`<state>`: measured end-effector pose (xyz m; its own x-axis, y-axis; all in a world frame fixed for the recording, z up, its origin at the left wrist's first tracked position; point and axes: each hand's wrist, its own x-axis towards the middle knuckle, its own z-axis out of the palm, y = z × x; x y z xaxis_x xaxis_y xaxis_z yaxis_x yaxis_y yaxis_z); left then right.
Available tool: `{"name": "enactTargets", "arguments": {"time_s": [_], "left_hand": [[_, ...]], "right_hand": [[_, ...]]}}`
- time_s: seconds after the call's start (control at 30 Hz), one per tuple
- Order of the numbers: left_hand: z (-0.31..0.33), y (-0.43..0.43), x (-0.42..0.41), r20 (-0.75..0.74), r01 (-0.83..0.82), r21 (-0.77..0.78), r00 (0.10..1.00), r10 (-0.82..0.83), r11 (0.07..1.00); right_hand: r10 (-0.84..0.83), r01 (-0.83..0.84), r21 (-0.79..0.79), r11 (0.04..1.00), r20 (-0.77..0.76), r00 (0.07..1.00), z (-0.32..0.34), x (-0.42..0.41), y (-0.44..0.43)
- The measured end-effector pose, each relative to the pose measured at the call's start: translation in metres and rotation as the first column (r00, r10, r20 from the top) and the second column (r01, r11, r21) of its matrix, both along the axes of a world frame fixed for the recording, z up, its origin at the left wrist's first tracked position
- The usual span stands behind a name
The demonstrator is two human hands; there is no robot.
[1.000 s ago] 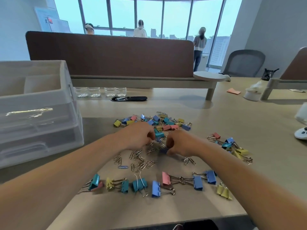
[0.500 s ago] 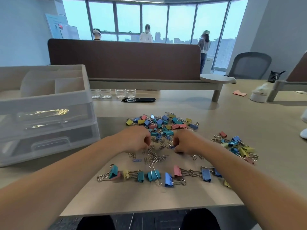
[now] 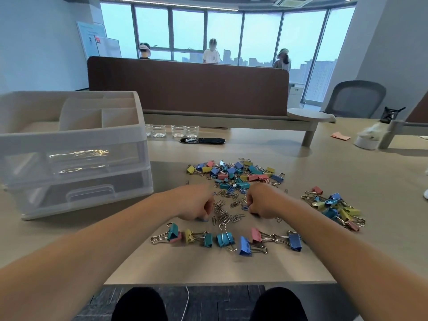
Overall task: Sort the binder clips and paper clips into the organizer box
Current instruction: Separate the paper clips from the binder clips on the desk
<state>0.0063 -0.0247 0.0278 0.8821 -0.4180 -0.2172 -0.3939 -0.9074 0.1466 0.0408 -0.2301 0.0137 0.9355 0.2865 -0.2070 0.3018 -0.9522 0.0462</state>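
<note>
Down on the table (image 3: 231,267), both hands sat on either side of a loose scatter of silver paper clips (image 3: 225,213). The left hand (image 3: 196,205) rested knuckles-up with its fingers (image 3: 208,205) curled in toward the scatter. The right hand (image 3: 261,202) mirrored it, its fingers (image 3: 251,202) curled too, and a small blue paper clip (image 3: 245,207) lay right at their tips. Whether either hand actually pinched a clip could not be told, since the fingertips were tucked under.

Binder clips (image 3: 234,173) in blue, teal, yellow and pink lay heaped just beyond the hands. A second heap (image 3: 335,209) lay off to the right, apart from the first. A row of larger ones (image 3: 227,238) ran along the near side, just before the wrists.

The organizer box (image 3: 69,154), pale and translucent, stood on the table to the left, well apart from the clips. Its two front drawers were closed and its top compartments were open to view. Several clear cups (image 3: 172,130) stood near the far edge.
</note>
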Motion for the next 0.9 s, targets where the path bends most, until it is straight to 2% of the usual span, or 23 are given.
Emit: {"name": "enactTargets", "arguments": {"time_s": [0.23, 0.53, 0.9], "left_hand": [[-0.005, 0.003, 0.0, -0.004, -0.008, 0.015, 1.0, 0.008, 1.0], [-0.007, 0.002, -0.002, 0.021, -0.008, 0.033, 1.0, 0.007, 0.999], [-0.009, 0.002, 0.014, 0.121, -0.076, -0.138, 0.988, 0.093, 0.988]], "right_hand": [[0.038, -0.038, -0.057, 0.998, -0.001, 0.999, 0.0, -0.005, 0.003], [0.03, -0.034, 0.068, 0.997, 0.063, 0.998, -0.002, -0.01, 0.001], [0.033, -0.05, 0.147, 0.988, 0.111, 0.993, -0.004, -0.009, 0.005]]}}
